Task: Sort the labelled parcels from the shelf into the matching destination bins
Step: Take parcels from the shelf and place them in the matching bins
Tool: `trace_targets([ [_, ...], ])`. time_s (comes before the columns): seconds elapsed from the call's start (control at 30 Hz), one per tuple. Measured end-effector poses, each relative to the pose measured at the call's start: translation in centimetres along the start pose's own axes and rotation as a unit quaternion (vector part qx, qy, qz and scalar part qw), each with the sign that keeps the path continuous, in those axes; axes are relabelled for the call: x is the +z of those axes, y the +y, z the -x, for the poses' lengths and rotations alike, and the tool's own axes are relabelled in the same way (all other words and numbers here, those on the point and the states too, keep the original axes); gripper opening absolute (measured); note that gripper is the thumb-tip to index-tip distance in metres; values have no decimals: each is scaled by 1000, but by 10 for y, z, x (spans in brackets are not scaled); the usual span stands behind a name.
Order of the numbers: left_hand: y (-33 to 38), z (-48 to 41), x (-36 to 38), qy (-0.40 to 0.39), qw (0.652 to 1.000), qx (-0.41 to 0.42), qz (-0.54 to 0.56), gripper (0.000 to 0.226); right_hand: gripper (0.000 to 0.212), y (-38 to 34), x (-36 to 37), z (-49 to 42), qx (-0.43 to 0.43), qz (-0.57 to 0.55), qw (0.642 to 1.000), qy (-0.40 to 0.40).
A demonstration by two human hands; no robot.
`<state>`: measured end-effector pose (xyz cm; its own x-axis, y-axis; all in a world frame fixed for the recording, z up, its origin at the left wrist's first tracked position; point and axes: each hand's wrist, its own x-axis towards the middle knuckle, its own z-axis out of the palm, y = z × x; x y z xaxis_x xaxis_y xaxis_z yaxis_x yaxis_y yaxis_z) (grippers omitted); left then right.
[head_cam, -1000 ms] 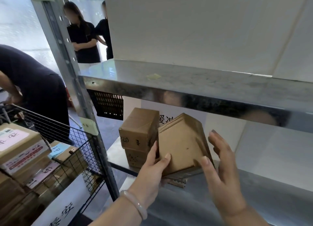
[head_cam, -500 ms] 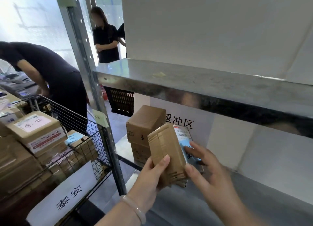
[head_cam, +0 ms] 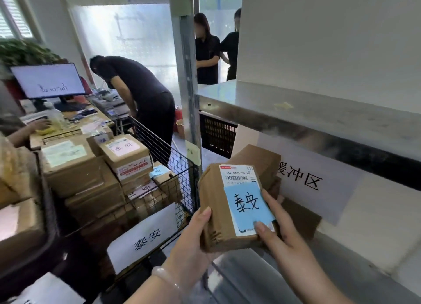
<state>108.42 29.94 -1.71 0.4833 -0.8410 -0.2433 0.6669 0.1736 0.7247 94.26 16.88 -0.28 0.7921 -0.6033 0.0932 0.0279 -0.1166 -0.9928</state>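
Observation:
I hold a brown cardboard parcel (head_cam: pixel 216 212) in front of the shelf, its label side facing me. A white shipping label and a blue note (head_cam: pixel 247 204) with handwritten characters cover its face. My left hand (head_cam: pixel 191 240) grips its left edge from below, thumb on the front. My right hand (head_cam: pixel 282 233) grips the right side, thumb pressing the lower corner of the label. To the left stands a wire bin (head_cam: pixel 173 167) full of parcels, with a white sign (head_cam: pixel 145 237) showing the same characters. More brown parcels (head_cam: pixel 257 160) sit on the steel shelf (head_cam: pixel 284 278) behind.
A steel upright (head_cam: pixel 186 98) stands between bin and shelf. The upper shelf board (head_cam: pixel 319 121) juts out above my hands. A person in dark clothes bends over a desk with a monitor (head_cam: pixel 49 80) at the left. Two people stand at the back.
The parcel has come off the shelf and turned so its label faces me. My view has swung left, bringing the wire bin and the desk into sight.

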Motion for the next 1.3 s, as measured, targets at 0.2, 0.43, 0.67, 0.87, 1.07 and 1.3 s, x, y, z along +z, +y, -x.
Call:
trace_targets([
  [0.2, 41, 15, -35, 82, 992, 78, -57, 66, 52, 1, 48, -39, 15, -45, 999, -9],
  [0.43, 88, 50, -88, 227, 911, 156, -307, 72, 47, -8, 111, -97, 24, -1, 1000, 6],
  [0.67, 142, 75, -138, 234, 840, 201, -446, 50, 47, -38, 182, -172, 19, 48, 998, 20],
  [0.87, 174, 81, -173, 222, 823, 190, -487, 41, 47, -52, 240, -218, 13, 82, 996, -20],
  [1.07, 191, 78, -194, 208, 816, 176, -510, 41, 56, -69, 304, -274, 10, 125, 991, -46],
  [1.3, 202, 79, -209, 196, 814, 172, -518, 46, 49, -58, 346, -315, 35, 226, 973, -34],
])
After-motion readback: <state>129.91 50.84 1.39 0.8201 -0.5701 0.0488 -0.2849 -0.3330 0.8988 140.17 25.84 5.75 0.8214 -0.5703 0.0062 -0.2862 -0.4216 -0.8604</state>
